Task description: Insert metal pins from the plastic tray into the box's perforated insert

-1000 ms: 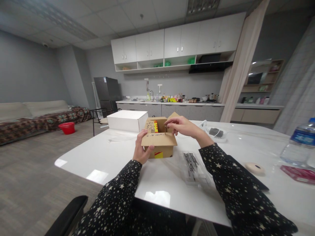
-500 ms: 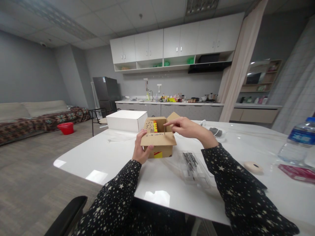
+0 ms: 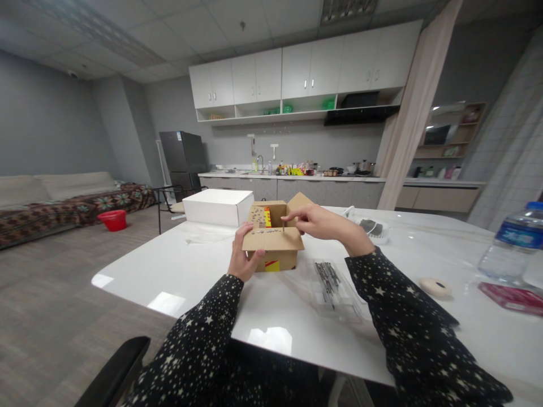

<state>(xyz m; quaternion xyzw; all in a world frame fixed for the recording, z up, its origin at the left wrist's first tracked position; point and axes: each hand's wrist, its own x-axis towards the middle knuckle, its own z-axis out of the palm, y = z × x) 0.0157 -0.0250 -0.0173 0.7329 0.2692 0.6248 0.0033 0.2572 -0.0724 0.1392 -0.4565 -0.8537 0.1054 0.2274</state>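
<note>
An open cardboard box [image 3: 275, 261] with red and yellow tape stands on the white table. My left hand [image 3: 243, 254] grips the left edge of its near flap, thumb at the front corner. Small silvery round heads dot this flap and the left flap. Over the near flap, my right hand [image 3: 311, 221] is closed, its index finger on top of a thin, upright, screw-like metal piece [image 3: 284, 225]. The lower end of that piece meets the flap; how deep it sits I cannot tell. Right of the box lies a clear plastic case [image 3: 339, 299] with several slim dark metal pieces.
Behind the box at left stands a white box [image 3: 216, 206]. To the right are a pale rounded object [image 3: 436, 287], a water bottle [image 3: 511, 243] and a dark red packet [image 3: 509, 297]. A grey-and-white device [image 3: 373, 228] sits beyond my right wrist.
Almost nothing differs. My right index finger and the upright metal piece appear slightly lower against the flap. My left hand keeps its grip.
</note>
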